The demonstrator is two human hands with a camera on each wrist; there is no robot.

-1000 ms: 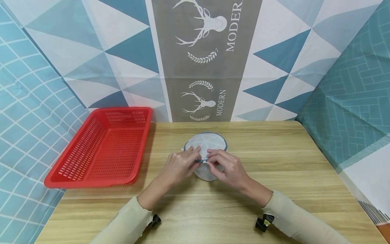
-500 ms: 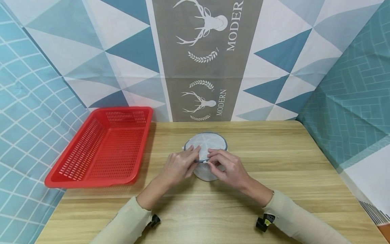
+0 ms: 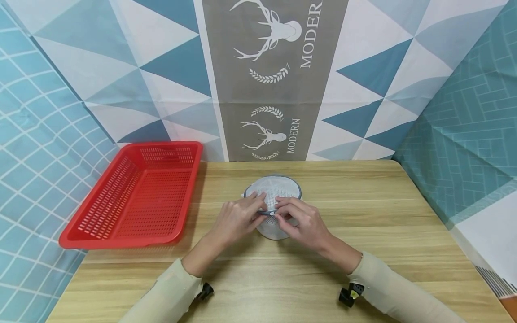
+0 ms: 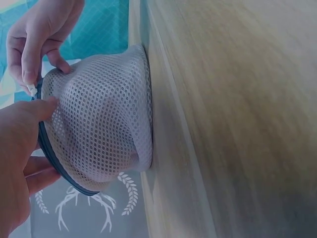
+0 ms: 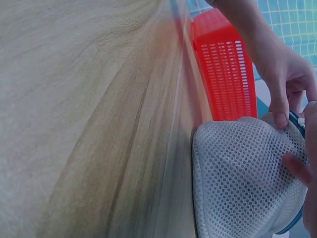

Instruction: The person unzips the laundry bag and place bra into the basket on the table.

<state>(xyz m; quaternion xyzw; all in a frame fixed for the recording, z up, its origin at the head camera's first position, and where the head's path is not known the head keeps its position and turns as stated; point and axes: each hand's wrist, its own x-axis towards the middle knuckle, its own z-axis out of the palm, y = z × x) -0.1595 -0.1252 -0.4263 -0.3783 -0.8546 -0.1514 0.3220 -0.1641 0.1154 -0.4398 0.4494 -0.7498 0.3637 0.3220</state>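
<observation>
A white mesh laundry bag [image 3: 274, 185] with a dark blue zipper rim stands on the table, round and short. Its near wall of honeycomb mesh [image 4: 99, 116] fills the middle of the left wrist view. My left hand [image 3: 239, 218] grips the near rim, thumb outside on the mesh and other fingers over the top. Just right of it, my right hand [image 3: 300, 220] pinches the small white zipper pull [image 3: 272, 214] between thumb and finger. In the right wrist view my right hand [image 5: 311, 153] is partly cut off by the frame edge.
A red perforated plastic basket [image 3: 187, 197] stands at the left of the wooden table [image 3: 363, 197], with nothing visible inside. Patterned cloth walls [image 3: 363, 80] rise behind the table and on both sides.
</observation>
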